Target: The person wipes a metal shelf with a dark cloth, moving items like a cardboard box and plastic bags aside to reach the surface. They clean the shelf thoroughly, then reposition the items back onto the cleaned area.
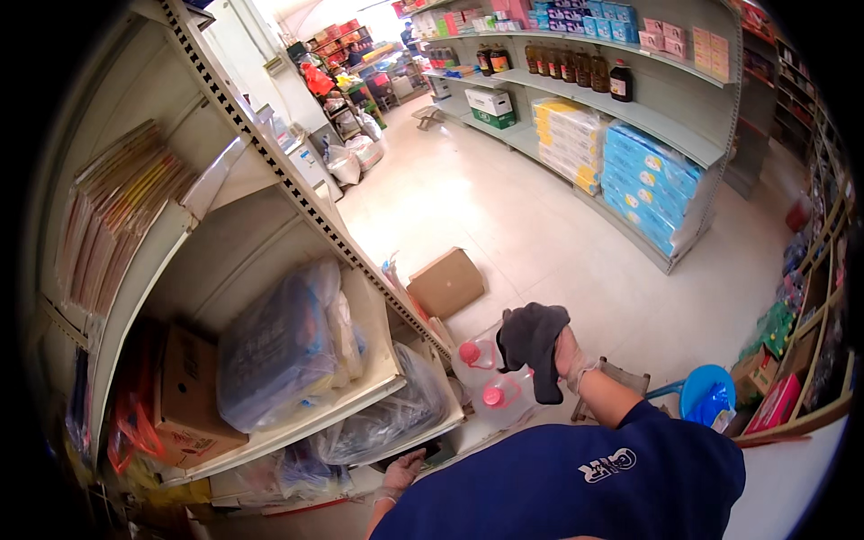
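A dark grey cloth (536, 341) is bunched in my right hand (569, 358), which wears a clear plastic glove. It hangs above two clear plastic jugs with red caps (494, 395) on the floor. My left hand (403, 469), gloved too, is low by the edge of the bottom shelves, near a dark object that I cannot make out; whether it grips anything does not show. Just above that hand, a grey plastic-wrapped bundle (388, 412) lies on a lower shelf. A larger wrapped blue-grey pack (280, 351) rests on the shelf over it.
A perforated shelf upright (270, 158) slants along my left. Beyond the jugs lies a cardboard box (447, 282). To the right are a small folding stool (624, 378) and a blue plastic dipper (705, 391). Shelving with blue tissue packs (648, 182) stands across the aisle.
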`<state>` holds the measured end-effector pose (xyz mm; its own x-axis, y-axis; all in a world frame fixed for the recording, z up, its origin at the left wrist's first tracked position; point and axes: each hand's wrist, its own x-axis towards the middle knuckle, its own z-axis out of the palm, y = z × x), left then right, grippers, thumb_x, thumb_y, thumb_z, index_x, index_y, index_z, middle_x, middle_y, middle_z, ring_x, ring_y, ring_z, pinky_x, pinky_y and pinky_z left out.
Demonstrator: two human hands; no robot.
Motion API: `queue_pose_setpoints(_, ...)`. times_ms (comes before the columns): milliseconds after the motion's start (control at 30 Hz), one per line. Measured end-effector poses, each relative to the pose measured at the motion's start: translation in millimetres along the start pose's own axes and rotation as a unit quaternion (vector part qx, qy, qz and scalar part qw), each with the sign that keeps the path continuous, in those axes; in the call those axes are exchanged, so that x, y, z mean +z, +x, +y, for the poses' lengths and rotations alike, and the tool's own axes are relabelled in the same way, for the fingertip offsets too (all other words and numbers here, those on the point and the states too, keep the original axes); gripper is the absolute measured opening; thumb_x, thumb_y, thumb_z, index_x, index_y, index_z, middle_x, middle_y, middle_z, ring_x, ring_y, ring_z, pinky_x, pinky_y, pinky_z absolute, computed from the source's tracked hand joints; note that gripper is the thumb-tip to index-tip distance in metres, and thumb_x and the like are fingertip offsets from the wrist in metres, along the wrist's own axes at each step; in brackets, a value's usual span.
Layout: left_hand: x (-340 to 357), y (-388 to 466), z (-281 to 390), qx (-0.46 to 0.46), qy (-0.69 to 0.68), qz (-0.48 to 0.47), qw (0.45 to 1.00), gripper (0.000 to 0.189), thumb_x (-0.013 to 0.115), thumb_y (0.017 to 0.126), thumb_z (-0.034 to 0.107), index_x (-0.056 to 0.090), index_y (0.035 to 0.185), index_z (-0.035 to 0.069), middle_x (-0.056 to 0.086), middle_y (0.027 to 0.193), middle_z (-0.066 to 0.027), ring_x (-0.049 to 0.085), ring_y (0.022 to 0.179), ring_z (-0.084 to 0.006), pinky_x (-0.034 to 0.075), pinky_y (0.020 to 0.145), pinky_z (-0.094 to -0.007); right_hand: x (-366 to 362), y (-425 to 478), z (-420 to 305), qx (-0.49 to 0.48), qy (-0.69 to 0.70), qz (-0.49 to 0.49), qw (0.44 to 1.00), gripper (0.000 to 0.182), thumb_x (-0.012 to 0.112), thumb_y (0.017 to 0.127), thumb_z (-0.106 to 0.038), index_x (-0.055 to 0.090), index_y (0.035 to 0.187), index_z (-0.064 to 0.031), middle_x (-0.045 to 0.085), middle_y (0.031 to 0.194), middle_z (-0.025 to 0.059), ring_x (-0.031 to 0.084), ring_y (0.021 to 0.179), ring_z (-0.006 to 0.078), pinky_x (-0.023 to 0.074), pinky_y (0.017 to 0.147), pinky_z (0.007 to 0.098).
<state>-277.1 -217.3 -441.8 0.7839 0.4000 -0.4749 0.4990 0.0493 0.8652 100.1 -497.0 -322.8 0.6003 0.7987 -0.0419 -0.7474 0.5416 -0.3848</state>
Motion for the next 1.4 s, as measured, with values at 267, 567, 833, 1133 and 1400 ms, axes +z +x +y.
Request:
queue_pose_setpoints(267,55.1,2.1,107.9,0.056,-0.019,0.041,0.997,0.044,0.050,0.097,0.030,0.051,0.133,0.004,0.060,0.118,-0.0042,0.054,0.110,-0.0123,0.040,0.095,-0.0242,-4.4,20.3,18.3,0.088,-0.065,-0.081,0.991,0.049,0.035,0.100,-0.040,0.049,0.129,-0.0039,0.053,0.132,0.0090,0.050,0.122,0.0229,0.0356,0.108,0.0377)
queue_pose_setpoints(567,84.5,19.3,136.4,0.040,-0.310,-0.137,0.940,0.075,0.035,0.093,0.061,0.037,0.140,0.003,0.042,0.141,-0.0129,0.030,0.136,-0.0253,0.017,0.112,-0.0440,31.6,8.2,89.8,0.280,-0.061,-0.087,0.954,0.048,0.041,0.098,-0.041,0.054,0.123,-0.0029,0.059,0.124,0.0096,0.057,0.111,0.0212,0.0424,0.101,0.0366)
queue_pose_setpoints(833,57.6,-39.5,130.1,0.099,-0.411,0.071,0.903,0.046,0.063,0.089,0.023,0.047,0.125,-0.001,0.058,0.115,-0.0109,0.058,0.102,-0.0209,0.044,0.092,-0.0315,36.8,7.5,133.1,0.324,-0.195,-0.006,0.926,0.040,0.043,0.094,-0.031,0.059,0.115,-0.0014,0.065,0.114,0.0114,0.063,0.102,0.0232,0.0458,0.097,0.0361)
queue_pose_setpoints(1133,-4.5,-88.2,48.3,0.183,-0.433,0.265,0.842,0.042,0.061,0.090,0.022,0.049,0.122,-0.002,0.059,0.117,-0.0099,0.056,0.106,-0.0210,0.043,0.094,-0.0343,45.3,9.6,163.6,0.400,-0.188,0.007,0.897,0.037,0.050,0.094,-0.024,0.057,0.117,0.0049,0.065,0.113,0.0143,0.064,0.104,0.0213,0.0479,0.095,0.0332)
queue_pose_setpoints(1400,-38.9,-135.7,-7.8,0.225,-0.495,0.307,0.781,0.041,0.061,0.088,0.022,0.051,0.122,0.001,0.059,0.117,-0.0103,0.055,0.111,-0.0225,0.040,0.098,-0.0382,72.7,4.9,208.8,0.385,-0.256,-0.054,0.885,0.031,0.055,0.093,-0.015,0.057,0.114,0.0076,0.065,0.113,0.0156,0.064,0.102,0.0230,0.0482,0.095,0.0333)
